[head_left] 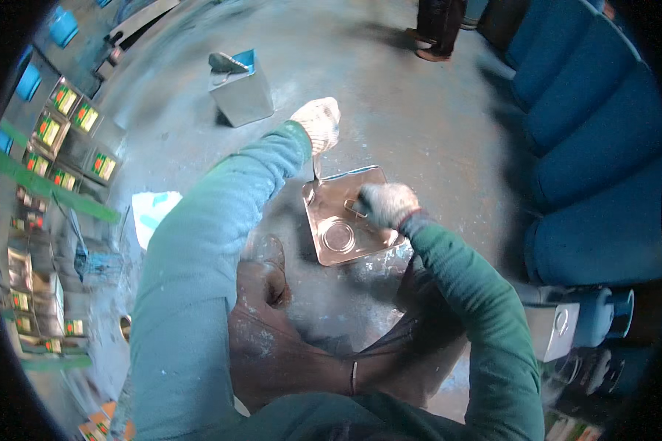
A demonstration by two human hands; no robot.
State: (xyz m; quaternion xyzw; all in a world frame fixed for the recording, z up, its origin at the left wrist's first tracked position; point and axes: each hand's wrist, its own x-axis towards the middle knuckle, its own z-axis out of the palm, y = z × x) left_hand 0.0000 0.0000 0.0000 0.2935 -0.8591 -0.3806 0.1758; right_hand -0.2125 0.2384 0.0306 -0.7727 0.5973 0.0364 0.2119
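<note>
A square silver metal can (331,220) stands on the floor between my feet, its top showing a round ring-shaped cap and a wire handle (351,209). My left hand (319,123), in a white knit glove, is closed in a fist above the can's far left corner. From it a thin metal tool (316,167) points down to the can's rim; its exact kind I cannot make out. My right hand (391,206), in a stained glove and slightly blurred, is curled over the handle on the can's top.
An opened square can (243,95) with its lid bent up and blue inside stands ahead on the left. Large blue drums (596,235) line the right side. Labelled cans (62,140) sit along the left. A person's legs (440,29) stand at the far right.
</note>
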